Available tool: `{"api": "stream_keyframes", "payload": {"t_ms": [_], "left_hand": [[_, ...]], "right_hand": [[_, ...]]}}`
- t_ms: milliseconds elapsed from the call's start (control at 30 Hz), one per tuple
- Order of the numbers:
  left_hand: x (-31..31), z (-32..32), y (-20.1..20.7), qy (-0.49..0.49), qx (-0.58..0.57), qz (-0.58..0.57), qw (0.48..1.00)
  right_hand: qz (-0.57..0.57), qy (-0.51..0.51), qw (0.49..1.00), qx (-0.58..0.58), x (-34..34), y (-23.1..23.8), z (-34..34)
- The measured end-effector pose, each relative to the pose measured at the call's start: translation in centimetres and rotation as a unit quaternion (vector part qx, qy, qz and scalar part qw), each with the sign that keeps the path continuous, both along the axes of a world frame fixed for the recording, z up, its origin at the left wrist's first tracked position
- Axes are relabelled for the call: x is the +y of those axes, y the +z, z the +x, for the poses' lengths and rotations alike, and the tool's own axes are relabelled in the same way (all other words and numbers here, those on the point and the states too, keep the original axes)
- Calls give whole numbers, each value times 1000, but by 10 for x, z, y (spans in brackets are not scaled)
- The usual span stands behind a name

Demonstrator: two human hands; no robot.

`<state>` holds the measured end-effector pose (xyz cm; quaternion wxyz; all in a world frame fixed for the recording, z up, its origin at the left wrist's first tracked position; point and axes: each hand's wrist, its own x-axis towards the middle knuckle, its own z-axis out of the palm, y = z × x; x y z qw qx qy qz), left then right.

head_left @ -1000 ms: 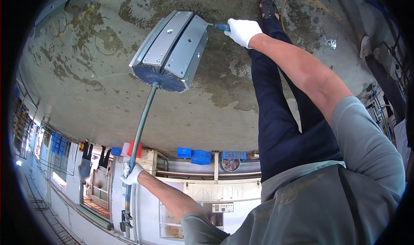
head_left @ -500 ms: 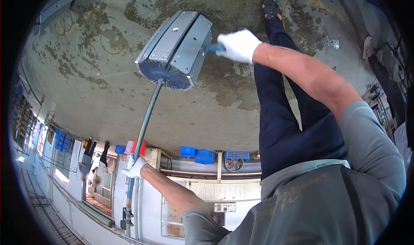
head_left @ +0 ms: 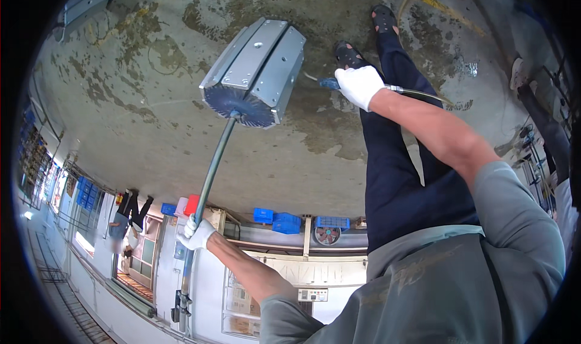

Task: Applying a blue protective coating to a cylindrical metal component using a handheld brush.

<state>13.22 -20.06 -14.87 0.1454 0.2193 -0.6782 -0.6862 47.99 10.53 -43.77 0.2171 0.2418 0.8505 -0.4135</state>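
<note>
My left hand (head_left: pixel 196 234), in a white glove, is closed around a long metal pole (head_left: pixel 213 165). At the pole's far end is a drum-shaped metal part (head_left: pixel 257 65), with long grey plates around its side and a dark, ribbed end face where the pole enters. My right hand (head_left: pixel 361 86), also white-gloved, grips a blue air blow gun (head_left: pixel 328 83). A thin hose (head_left: pixel 417 92) runs from the back of that hand. The blow gun's tip points toward the drum's right side, with a gap between them.
Wet patches mark the concrete floor (head_left: pixel 163 144). Blue crates (head_left: pixel 285 221), a red bin (head_left: pixel 191 205) and a fan (head_left: pixel 327 235) line the wall. A person (head_left: pixel 124 220) stands by a doorway; another person's legs (head_left: pixel 541 114) show at the right. A grey metal part (head_left: pixel 88 5) lies at the upper left.
My right hand has drawn back to the right with the blow gun, away from the drum. The drum and pole have shifted slightly right, along with my left hand.
</note>
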Motion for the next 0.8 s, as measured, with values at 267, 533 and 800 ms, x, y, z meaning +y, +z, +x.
{"api": "stream_keyframes", "payload": {"t_ms": [267,533,800], "left_hand": [[-18,4,3,-117,-24,61,991],[-37,6,0,-200,-36,124,971],[-34,12,0,-262,-37,137,955]], "right_hand": [[-28,-18,999,-35,18,14,-3],[-95,5,995,42,33,56,-31],[-149,25,985,85,27,70,-39]]}}
